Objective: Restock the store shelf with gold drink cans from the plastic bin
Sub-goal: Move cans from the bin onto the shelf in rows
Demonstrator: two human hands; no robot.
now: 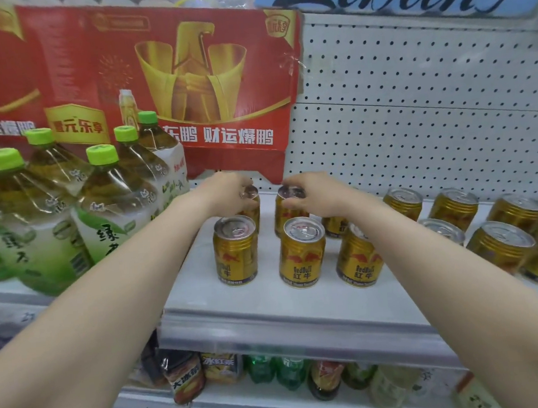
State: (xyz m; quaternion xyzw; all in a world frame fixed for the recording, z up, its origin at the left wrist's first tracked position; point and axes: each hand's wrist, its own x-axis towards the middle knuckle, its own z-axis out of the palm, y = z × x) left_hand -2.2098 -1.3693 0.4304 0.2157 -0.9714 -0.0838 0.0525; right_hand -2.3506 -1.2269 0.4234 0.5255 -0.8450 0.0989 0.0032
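Observation:
Several gold drink cans stand upright on the white shelf (270, 304). My left hand (227, 191) grips the top of a gold can (252, 210) in the back row. My right hand (315, 195) grips the top of the neighbouring back-row gold can (286, 213). Both cans rest on the shelf, partly hidden by my fingers. In front of them stand three more cans (236, 254), (302, 256), (359, 261). Further cans (499, 247) fill the shelf to the right. The plastic bin is out of view.
Large green-capped tea bottles (28, 225) crowd the left of the shelf. A red cardboard drinks case (185, 81) stands behind them. White pegboard (415, 109) backs the shelf. The lower shelf holds mixed bottles (292, 371).

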